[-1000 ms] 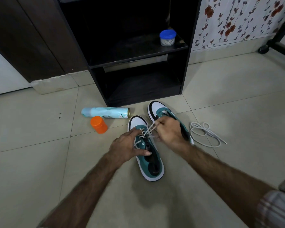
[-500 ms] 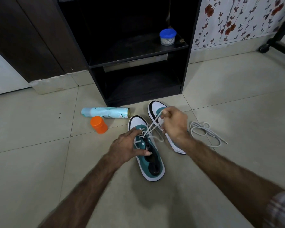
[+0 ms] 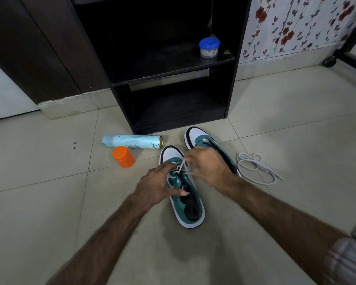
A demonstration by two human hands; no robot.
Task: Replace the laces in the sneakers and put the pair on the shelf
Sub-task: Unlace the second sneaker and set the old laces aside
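Observation:
Two teal, white and black sneakers lie on the floor tiles. The nearer sneaker (image 3: pixel 188 210) has a white lace (image 3: pixel 180 167) partly threaded near its toe. My left hand (image 3: pixel 158 185) presses on that sneaker's left side and tongue. My right hand (image 3: pixel 209 166) pinches the lace just above the eyelets. The second sneaker (image 3: pixel 197 138) lies behind my right hand, mostly hidden by it. A loose white lace (image 3: pixel 255 168) is coiled on the floor to the right. The dark shelf unit (image 3: pixel 173 79) stands open just beyond the sneakers.
A pale blue spray can (image 3: pixel 132 141) lies on its side left of the sneakers, with an orange cap (image 3: pixel 123 156) beside it. A blue-lidded tub (image 3: pixel 209 47) sits on the upper shelf. A wheeled black frame (image 3: pixel 337 58) stands at far right.
My right hand pulled the lace up and away toward the far sneaker, then came back down close to the eyelets. My left hand stayed on the near sneaker.

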